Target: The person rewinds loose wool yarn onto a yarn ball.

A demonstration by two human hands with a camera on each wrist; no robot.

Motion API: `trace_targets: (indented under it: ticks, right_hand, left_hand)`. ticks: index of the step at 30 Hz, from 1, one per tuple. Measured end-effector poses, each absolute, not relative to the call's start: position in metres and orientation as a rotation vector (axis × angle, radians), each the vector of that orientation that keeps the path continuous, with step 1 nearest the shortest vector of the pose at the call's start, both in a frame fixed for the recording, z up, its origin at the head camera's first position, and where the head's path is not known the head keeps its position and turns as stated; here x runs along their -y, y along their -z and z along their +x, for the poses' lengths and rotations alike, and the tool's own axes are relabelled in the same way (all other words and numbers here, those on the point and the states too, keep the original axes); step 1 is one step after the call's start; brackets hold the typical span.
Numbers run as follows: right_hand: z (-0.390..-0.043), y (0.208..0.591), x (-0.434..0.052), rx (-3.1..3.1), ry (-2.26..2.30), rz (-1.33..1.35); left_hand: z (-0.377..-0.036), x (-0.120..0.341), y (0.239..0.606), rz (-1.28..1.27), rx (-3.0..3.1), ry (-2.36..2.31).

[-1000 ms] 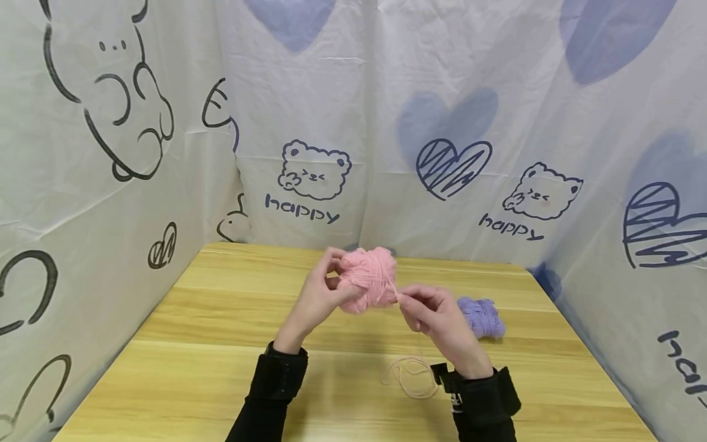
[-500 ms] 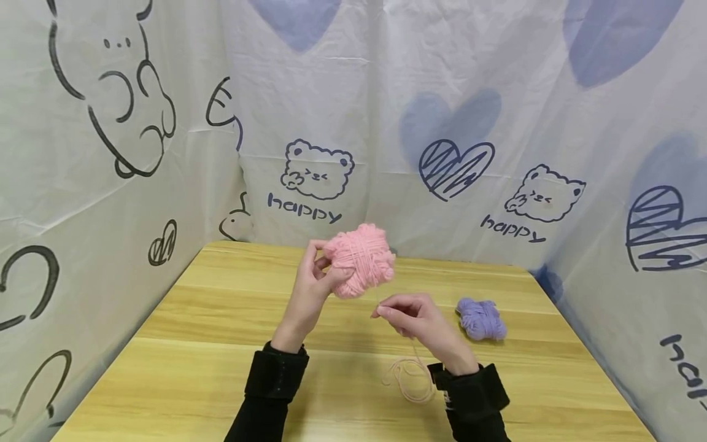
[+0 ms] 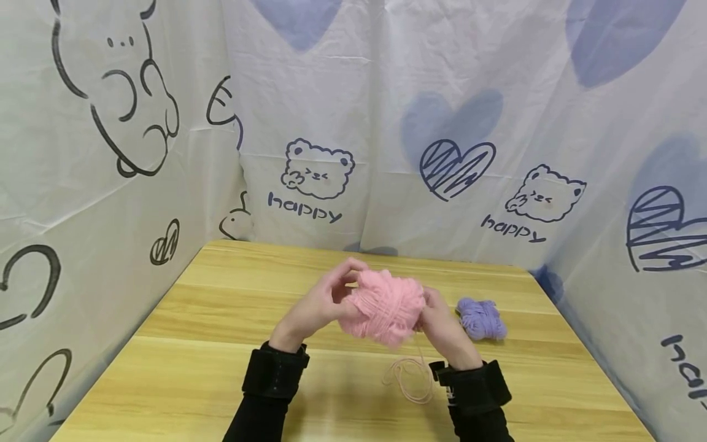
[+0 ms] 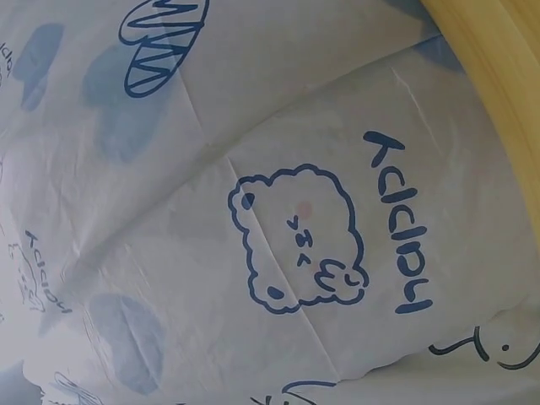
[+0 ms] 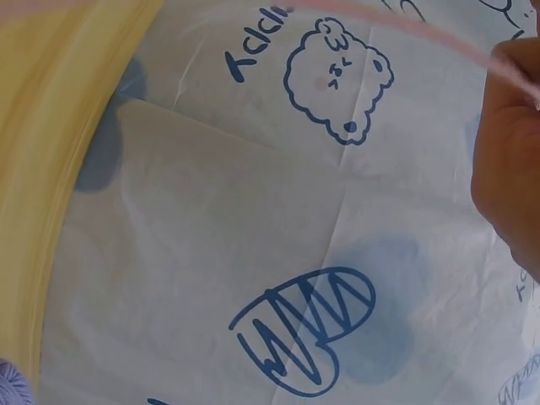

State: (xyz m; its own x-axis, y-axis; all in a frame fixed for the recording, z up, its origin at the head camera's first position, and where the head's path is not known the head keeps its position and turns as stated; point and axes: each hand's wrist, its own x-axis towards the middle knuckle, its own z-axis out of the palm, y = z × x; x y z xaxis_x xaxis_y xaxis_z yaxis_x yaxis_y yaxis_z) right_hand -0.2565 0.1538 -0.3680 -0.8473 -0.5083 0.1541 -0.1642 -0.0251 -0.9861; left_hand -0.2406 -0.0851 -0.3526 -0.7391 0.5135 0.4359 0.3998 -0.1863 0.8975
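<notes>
A pink yarn ball (image 3: pixel 386 307) is held above the wooden table (image 3: pixel 193 344), between both hands. My left hand (image 3: pixel 337 298) grips its left side with curled fingers. My right hand (image 3: pixel 439 322) lies against the ball's right side, its fingertips hidden behind the yarn. In the right wrist view a pink strand (image 5: pixel 405 24) runs across the top to the fingers (image 5: pixel 506 160), which appear to pinch it. From the ball a thin strand drops to a loose pink loop (image 3: pixel 411 377) on the table by my right wrist.
A small purple yarn ball (image 3: pixel 482 319) lies on the table just right of my right hand. Printed white curtains (image 3: pixel 442 123) close in the table on the left, back and right. The left wrist view shows only curtain (image 4: pixel 253 253) and a table edge (image 4: pixel 498 51).
The pink ball has come down and to the right, closer to the table. My right hand has moved from in front of the ball up against its right side.
</notes>
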Motion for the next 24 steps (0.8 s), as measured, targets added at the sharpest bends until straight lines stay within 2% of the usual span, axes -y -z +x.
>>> trace_targets:
  ticks: [5, 11, 18, 24]
  right_hand:
    - [-0.255, 0.363, -0.156, -1.990, 2.019, -0.656]
    - [-0.252, 0.359, -0.157, -1.971, 2.136, -0.677]
    - [-0.244, 0.353, -0.159, -2.053, 2.143, -0.868]
    - [-0.237, 0.349, -0.157, -2.167, 2.055, -0.914]
  left_hand:
    - [-0.242, 0.085, 0.356, 1.222, -1.964, -1.978]
    - [-0.244, 0.085, 0.357, 1.238, -2.035, -1.912]
    - [-0.246, 0.084, 0.358, 1.052, -2.288, -1.836]
    - [-0.248, 0.082, 0.357, 0.847, -2.359, -1.974]
